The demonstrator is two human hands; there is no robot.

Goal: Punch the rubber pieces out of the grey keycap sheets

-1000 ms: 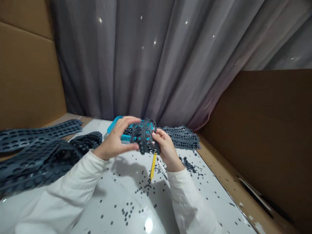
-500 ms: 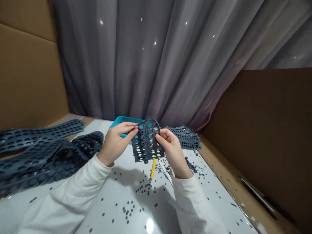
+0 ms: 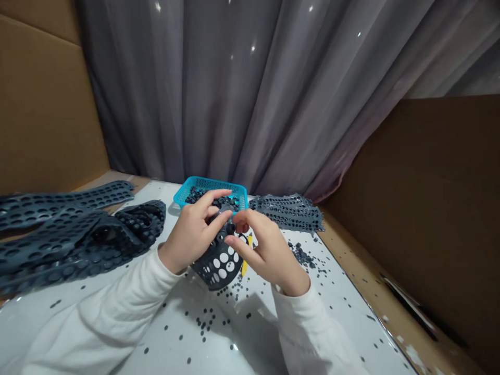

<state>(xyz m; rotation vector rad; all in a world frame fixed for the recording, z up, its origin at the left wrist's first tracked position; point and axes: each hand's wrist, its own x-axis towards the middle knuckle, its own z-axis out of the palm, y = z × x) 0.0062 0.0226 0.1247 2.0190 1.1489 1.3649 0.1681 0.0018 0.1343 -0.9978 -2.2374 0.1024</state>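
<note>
My left hand (image 3: pixel 191 229) grips a small black perforated rubber sheet (image 3: pixel 219 265) by its upper part, thumb in front. The sheet is bent and hangs tilted over the table, white showing through its round holes. A small round black rubber piece (image 3: pixel 231 228) sticks up at its upper edge. My right hand (image 3: pixel 265 247) is right beside that piece, thumb and index finger apart on either side of it. Its other fingers are curled and partly hidden. Behind my hands stands a blue plastic basket (image 3: pixel 191 182) with many small black pieces in it.
Long perforated rubber strips (image 3: pixel 78 239) lie at the left. More perforated sheets (image 3: pixel 291 212) lie right of the basket. A yellow tool (image 3: pixel 245 266) is partly hidden behind the sheet. Small black discs (image 3: pixel 205 325) and a pile of bits (image 3: pixel 302 255) litter the white table.
The sheet has swung down and bent, and is now in my left hand alone. My right hand has let go of its side and moved to its upper edge. The basket shows more.
</note>
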